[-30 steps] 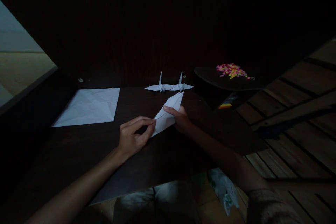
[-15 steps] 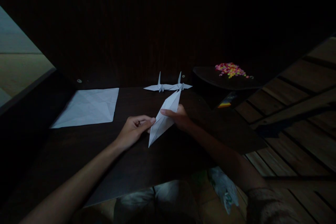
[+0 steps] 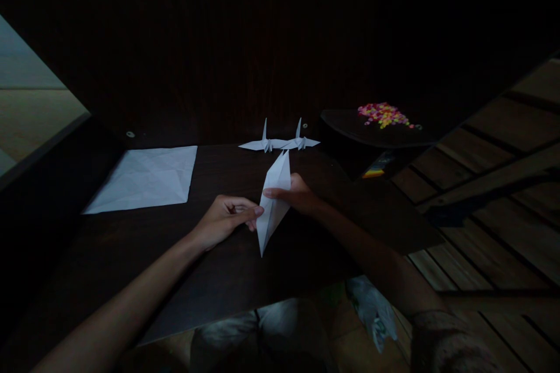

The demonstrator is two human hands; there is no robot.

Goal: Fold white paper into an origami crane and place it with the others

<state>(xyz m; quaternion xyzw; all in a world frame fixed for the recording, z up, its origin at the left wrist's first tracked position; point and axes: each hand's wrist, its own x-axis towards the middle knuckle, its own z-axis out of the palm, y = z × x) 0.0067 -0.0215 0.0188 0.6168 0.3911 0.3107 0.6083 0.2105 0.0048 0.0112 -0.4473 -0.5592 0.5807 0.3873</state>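
A folded white origami paper [image 3: 274, 210], long and diamond-shaped with a split upper tip, is held between both hands above the dark table. My left hand [image 3: 225, 220] pinches its left edge between thumb and fingers. My right hand [image 3: 300, 193] grips it from the right, the thumb lying across the front and the fingers hidden behind. Just beyond its upper tip stand two finished paper cranes, a left crane [image 3: 266, 144] and a right crane [image 3: 300, 143], their wings touching or overlapping.
A creased sheet of white paper [image 3: 149, 178] lies flat on the left of the table [image 3: 205, 285]. At the back right, a rounded dark shelf [image 3: 341, 122] carries a heap of small colourful pieces [image 3: 385, 115]. A plastic bag [image 3: 371, 309] is below the table's front edge.
The folded paper has turned to stand more upright, its upper tip swinging left and its lower tip right. Both hands keep hold of it.
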